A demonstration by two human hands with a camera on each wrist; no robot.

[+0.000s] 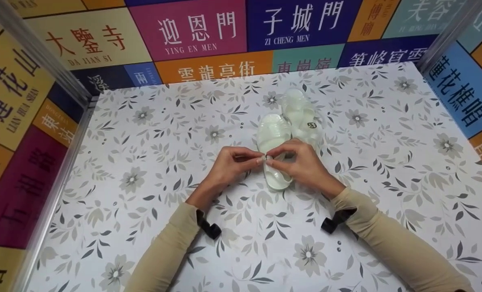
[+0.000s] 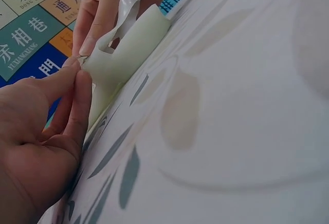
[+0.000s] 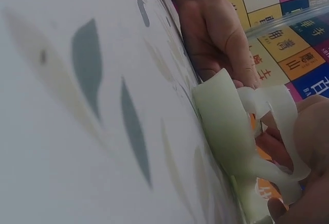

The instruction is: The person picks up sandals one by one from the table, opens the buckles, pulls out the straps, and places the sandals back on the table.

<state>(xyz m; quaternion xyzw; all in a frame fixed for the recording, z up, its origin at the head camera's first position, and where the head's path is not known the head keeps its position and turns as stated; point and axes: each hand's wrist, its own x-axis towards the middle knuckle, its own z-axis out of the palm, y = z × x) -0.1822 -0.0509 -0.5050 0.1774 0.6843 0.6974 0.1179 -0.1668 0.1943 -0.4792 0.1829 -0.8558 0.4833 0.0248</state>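
A pale, translucent green sandal (image 1: pixel 274 126) lies on the floral-covered table with its open toe pointing away. Over its side, my left hand (image 1: pixel 228 165) and right hand (image 1: pixel 302 165) meet fingertip to fingertip. Thumb and forefinger of each pinch the sandal's ankle strap at a small, dark-edged buckle (image 2: pixel 82 58), mostly hidden by the fingertips. In the left wrist view, the strap (image 2: pixel 128 11) arches up above the heel. The right wrist view has the sandal's heel (image 3: pixel 222 121) in front of the left hand (image 3: pixel 218 39). A matching sandal (image 1: pixel 296 106) lies just beyond, partly behind the right hand.
The table (image 1: pixel 176 134) wears a white cover printed with grey leaves and flowers. Colourful sign panels (image 1: pixel 192 34) stand along its back and sides, with a metal frame post (image 1: pixel 50 56) at the left. A black wrist mount (image 1: pixel 210 228) hangs from the left sleeve.
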